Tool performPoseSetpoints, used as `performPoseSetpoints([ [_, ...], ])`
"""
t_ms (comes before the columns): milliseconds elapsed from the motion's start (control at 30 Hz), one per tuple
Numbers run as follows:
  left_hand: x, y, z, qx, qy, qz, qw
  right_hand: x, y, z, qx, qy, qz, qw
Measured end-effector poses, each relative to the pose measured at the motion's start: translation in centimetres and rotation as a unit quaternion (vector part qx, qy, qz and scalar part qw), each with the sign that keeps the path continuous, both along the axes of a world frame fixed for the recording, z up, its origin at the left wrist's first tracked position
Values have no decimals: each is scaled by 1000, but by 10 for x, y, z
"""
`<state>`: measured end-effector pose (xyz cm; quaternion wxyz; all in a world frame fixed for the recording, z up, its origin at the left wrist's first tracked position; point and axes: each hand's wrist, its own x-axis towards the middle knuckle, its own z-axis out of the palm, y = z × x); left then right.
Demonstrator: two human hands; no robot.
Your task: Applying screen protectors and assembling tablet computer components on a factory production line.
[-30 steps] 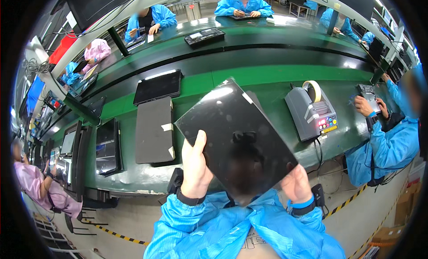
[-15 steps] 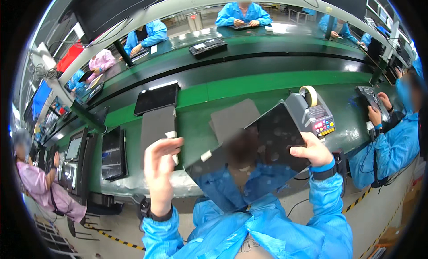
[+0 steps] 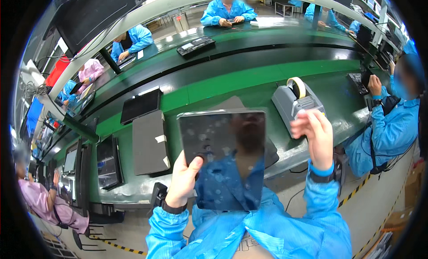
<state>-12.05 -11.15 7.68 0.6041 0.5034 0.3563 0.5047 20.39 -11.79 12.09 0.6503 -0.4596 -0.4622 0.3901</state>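
My left hand [image 3: 183,179] grips a glossy black flat panel [image 3: 229,169], like a tablet or screen, by its left edge, thumb on the front. The panel stands nearly upright before my chest, its face toward me, with reflections and smudge-like spots. Raised to the right of it, my right hand [image 3: 320,138] is off the panel, fingers apart and slightly blurred; I see nothing in them. Just beyond that hand stands a grey tape dispenser [image 3: 285,103] with a roll of pale tape [image 3: 296,87]. A dark grey sheet [image 3: 271,153] lies partly hidden behind the panel.
Left on the green bench [image 3: 187,98] are a grey stack [image 3: 147,147] with white tape pieces, a black panel [image 3: 141,105] and more dark panels [image 3: 108,163]. A co-worker in blue [image 3: 388,120] sits at right; another in pink [image 3: 49,201] at left. An open-backed device [image 3: 196,46] lies farther off.
My right hand has let go of the panel and lifted beside the dispenser. My left hand has taken hold of the panel's left edge. The panel has turned from slanted to upright.
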Motion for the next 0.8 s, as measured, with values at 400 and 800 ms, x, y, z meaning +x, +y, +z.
performPoseSetpoints([
  [400,16,-17,-3,29,-74,129,988,-64,-37,-44,-86,-109,239,961],
  [800,23,68,83,202,327,-265,884,-62,-32,-52,-75,-166,320,930],
])
